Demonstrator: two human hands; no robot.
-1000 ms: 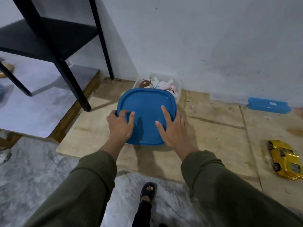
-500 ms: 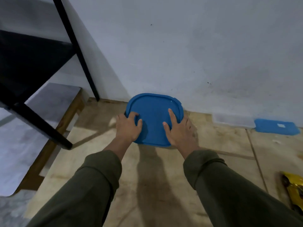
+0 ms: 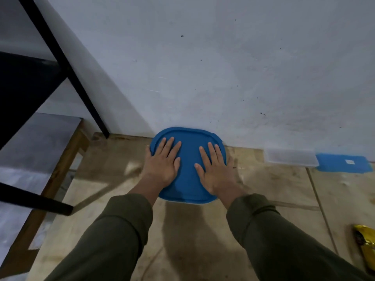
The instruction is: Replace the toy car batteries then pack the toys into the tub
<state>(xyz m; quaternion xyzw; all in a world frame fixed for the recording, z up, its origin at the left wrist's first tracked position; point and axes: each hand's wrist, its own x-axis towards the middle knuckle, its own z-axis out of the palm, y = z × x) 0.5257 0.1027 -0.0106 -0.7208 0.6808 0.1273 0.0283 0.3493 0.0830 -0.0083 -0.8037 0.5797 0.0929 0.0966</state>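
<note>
Both hands flat, palms down: left hand (image 3: 162, 162) on the left half of the blue lid (image 3: 187, 165), right hand (image 3: 213, 166) on the right half. Fingers spread & straight, nothing gripped; they only press on the lid surface. Olive sleeves come in from the bottom edge.

Step in hand, prob: seating the lid on the tub, which sits on the floor against the wall (image 3: 223, 67). Only a thin pale sliver of the tub shows under the lid's near edge, so can't tell what's inside.

To do it well: push w/ even weight thru both palms, then work round the rim, corners esp., till each bit seats. Far right corner shows a small notch or raised tab, worth a check. Don't lean on the centre only, lid may bow & pop at the edges.

Yellow toy car (image 3: 365, 248) lies on the floor well apart at right, half out of view, i.e. not packed. Further back by the wall: a clear container (image 3: 290, 158) w/ a second blue lid (image 3: 343, 163) just beside it.
</note>
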